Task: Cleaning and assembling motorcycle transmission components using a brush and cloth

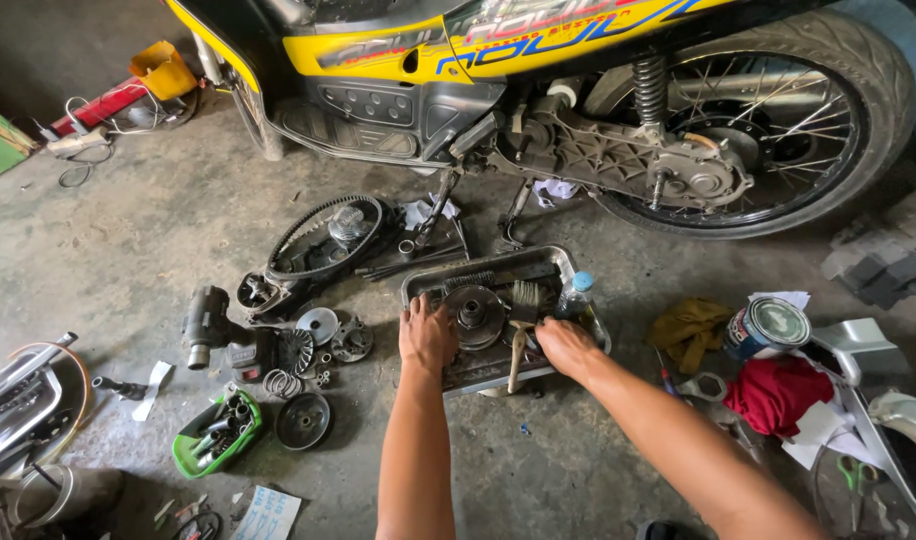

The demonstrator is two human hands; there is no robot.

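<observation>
Clutch assembly point(475, 312) in metal tray point(498, 262): left hand point(426, 335) laid flat, steadying, fingers apart. Right hand point(566, 345) clamped on brush point(523, 322). Recommend short strokes, part held firm.

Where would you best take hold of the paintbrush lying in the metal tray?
Probably by the wooden handle of the paintbrush, from the near edge of the metal tray: the handle points toward the person, bristles away, beside the right hand.

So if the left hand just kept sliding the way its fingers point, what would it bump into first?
The left hand rests in the metal tray, fingers pointing toward the motorcycle. Straight ahead, it would probably first meet the tray's far rim, just past the round clutch part beside it, though depth is hard to judge here.
</observation>
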